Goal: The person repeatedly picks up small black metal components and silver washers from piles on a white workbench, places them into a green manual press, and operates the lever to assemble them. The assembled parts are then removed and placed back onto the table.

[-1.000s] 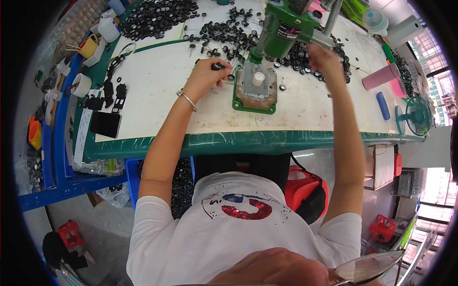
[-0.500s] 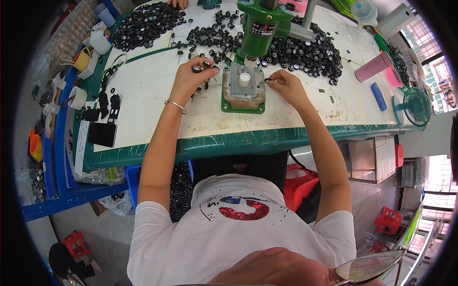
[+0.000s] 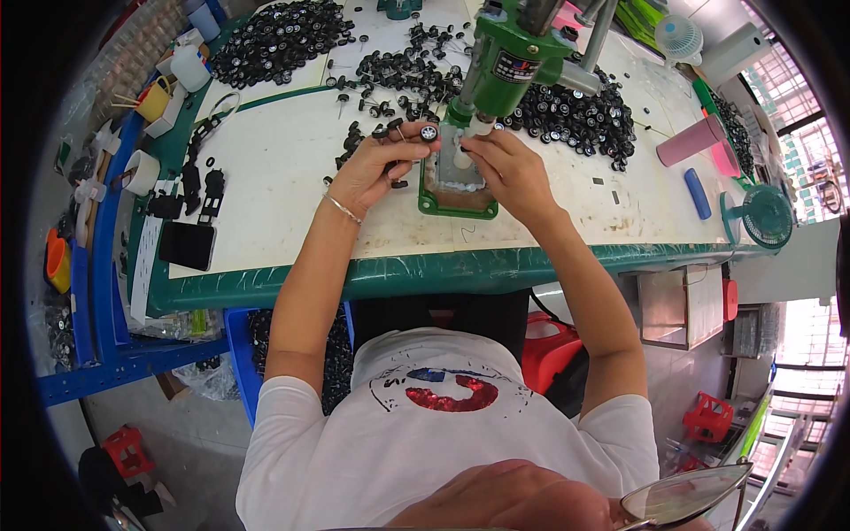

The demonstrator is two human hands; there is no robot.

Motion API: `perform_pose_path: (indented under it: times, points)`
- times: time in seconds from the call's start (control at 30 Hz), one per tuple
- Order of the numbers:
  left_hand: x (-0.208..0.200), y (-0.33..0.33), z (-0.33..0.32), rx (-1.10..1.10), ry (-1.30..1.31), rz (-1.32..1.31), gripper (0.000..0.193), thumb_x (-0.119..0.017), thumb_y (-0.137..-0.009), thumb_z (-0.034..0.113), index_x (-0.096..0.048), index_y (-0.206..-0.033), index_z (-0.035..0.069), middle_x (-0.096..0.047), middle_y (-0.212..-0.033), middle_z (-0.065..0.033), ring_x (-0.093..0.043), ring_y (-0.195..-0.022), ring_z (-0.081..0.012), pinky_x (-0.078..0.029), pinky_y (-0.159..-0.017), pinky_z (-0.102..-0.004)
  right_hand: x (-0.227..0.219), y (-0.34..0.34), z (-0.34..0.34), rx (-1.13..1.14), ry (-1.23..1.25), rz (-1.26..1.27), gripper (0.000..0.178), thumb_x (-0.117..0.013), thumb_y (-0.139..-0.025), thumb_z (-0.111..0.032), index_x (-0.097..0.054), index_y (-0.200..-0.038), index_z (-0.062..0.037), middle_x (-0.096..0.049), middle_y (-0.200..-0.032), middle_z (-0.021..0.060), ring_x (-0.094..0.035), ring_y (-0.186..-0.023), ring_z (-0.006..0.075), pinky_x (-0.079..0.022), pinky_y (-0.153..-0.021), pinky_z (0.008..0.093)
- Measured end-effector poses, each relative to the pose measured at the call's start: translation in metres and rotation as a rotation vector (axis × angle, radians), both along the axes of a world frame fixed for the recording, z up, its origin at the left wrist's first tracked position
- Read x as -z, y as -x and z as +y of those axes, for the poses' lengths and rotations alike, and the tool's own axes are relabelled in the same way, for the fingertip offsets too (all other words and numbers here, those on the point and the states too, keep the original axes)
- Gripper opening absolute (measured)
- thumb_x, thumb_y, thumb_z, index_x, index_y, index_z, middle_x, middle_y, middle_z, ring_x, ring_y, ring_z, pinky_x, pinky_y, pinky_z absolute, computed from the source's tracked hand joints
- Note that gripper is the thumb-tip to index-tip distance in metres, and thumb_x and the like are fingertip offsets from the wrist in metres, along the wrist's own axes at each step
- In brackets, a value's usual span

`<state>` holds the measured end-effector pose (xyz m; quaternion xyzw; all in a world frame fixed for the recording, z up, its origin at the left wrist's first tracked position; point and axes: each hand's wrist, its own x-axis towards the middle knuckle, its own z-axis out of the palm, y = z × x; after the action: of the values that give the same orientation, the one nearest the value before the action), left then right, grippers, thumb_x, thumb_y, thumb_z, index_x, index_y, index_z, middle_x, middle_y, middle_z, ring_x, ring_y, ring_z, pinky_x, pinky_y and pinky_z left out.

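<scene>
Small black toy wheels with silver hubs (image 3: pixel 429 134) are in my left hand (image 3: pixel 372 170), its thumb and fingers closed round them. Thin metal axles stick out between some of these wheels. My right hand (image 3: pixel 515 177) pinches at the white post (image 3: pixel 462 157) on the press base (image 3: pixel 456 202); whatever lies in its fingertips is dark and too small to name. Right above the fingers stands the green hand press (image 3: pixel 503 75), its ram just over the post. Wheels on axles (image 3: pixel 398 75) lie scattered beyond my left hand.
Heaps of black wheels lie at the back left (image 3: pixel 279 44) and behind the press (image 3: pixel 575 115). On the right are a pink cup (image 3: pixel 691 140), a blue bar-shaped object (image 3: pixel 697 193) and a green fan (image 3: pixel 766 215). A black phone (image 3: pixel 188 245) lies near the left edge.
Both hands have moved inward to the press. My right hand has gone left from beside the base to the white post, and my left hand has brought its wheels close to it.
</scene>
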<state>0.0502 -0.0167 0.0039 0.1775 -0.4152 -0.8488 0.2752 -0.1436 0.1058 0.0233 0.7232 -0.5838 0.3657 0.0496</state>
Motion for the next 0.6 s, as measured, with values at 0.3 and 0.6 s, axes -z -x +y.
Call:
perform_pose_path:
  times: [0.3,0.6]
  points:
    - [-0.01,0.016,0.017,-0.177,0.142,-0.181,0.025,-0.071,-0.08,0.008,-0.061,-0.1,-0.004,-0.066,-0.083,-0.0062,-0.051,-0.061,-0.0018,-0.025,-0.042,-0.0148,0.003,-0.001,-0.006,0.058,-0.311,-0.599,0.026,-0.066,-0.082,-0.007,-0.064,-0.107,-0.0029,-0.063,-0.099,0.0063,-0.062,-0.085,0.0181,-0.05,-0.075,0.0298]
    - [-0.017,0.043,0.027,-0.206,0.362,-0.243,0.022,-0.078,-0.075,0.011,-0.068,-0.092,0.002,-0.06,-0.071,0.0009,-0.05,-0.057,-0.0029,-0.03,-0.046,-0.0169,-0.038,0.073,-0.013,0.121,-0.132,-1.094,0.034,-0.064,-0.086,-0.012,-0.059,-0.119,-0.0034,-0.064,-0.107,0.0056,-0.061,-0.089,0.012,-0.05,-0.075,0.0248]
